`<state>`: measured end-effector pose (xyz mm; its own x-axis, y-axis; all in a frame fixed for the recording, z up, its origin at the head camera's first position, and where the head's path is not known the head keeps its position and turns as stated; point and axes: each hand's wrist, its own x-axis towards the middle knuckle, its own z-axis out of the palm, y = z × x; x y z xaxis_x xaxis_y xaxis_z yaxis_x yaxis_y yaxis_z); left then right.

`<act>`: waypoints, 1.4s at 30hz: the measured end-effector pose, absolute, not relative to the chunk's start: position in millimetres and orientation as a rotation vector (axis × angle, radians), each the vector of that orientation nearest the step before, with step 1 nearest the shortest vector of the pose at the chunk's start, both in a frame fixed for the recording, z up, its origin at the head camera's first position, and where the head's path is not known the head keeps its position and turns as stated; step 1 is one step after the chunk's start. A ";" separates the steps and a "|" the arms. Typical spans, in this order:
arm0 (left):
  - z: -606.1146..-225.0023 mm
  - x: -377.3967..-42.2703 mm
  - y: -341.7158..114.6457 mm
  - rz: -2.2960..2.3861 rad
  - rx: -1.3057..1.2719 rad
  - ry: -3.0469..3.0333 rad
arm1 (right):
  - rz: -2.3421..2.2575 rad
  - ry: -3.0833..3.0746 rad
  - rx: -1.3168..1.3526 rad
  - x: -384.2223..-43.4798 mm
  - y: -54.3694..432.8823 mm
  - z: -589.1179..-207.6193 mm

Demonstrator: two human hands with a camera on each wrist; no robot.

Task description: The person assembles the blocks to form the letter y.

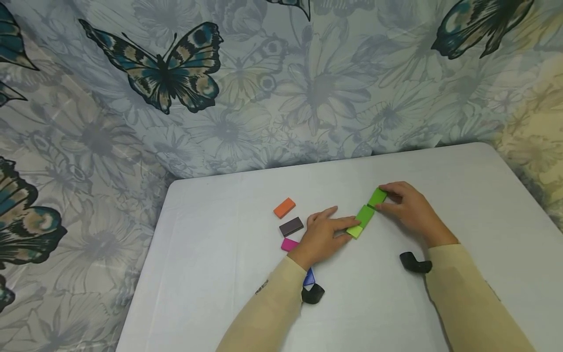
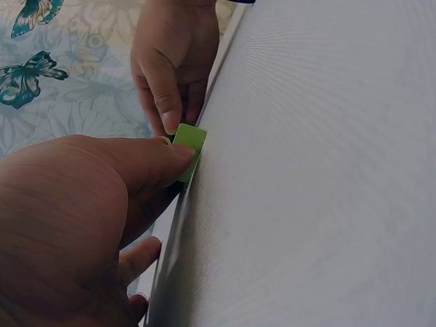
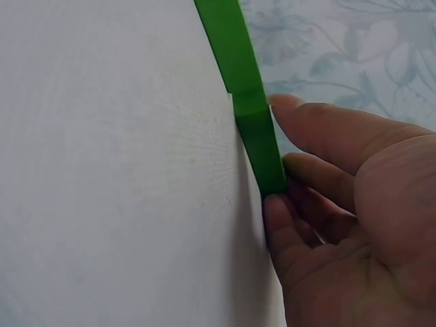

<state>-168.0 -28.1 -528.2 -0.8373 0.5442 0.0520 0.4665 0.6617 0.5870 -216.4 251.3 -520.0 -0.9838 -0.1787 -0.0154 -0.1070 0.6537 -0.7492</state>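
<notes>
Two green rectangular blocks stand end to end in a slanting line on the white table. On the nearer green block, my left hand pinches the near end between thumb and index finger, its other fingers spread away. My right hand holds the farther green block, thumb close to the joint between the two and fingertips at the far end. In the left wrist view, the thumb lies over the end of the nearer block. The right wrist view shows fingertips along the farther block.
Left of my left hand lie an orange block, a dark grey block and a magenta block. A blue block is partly hidden by the left wrist. Black pieces sit at both wrists. Butterfly-patterned cloth hangs behind the table.
</notes>
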 end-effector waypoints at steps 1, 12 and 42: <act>-528.3 -167.8 -28.2 0.915 0.838 2.745 | -1.262 2.771 -0.235 -216.1 251.0 -520.3; -528.5 -167.9 -29.7 0.946 0.826 2.743 | -1.345 2.732 -0.207 -215.2 247.2 -521.9; -530.4 -167.5 -27.4 0.935 0.816 2.739 | -1.381 2.774 -0.197 -208.1 247.6 -527.1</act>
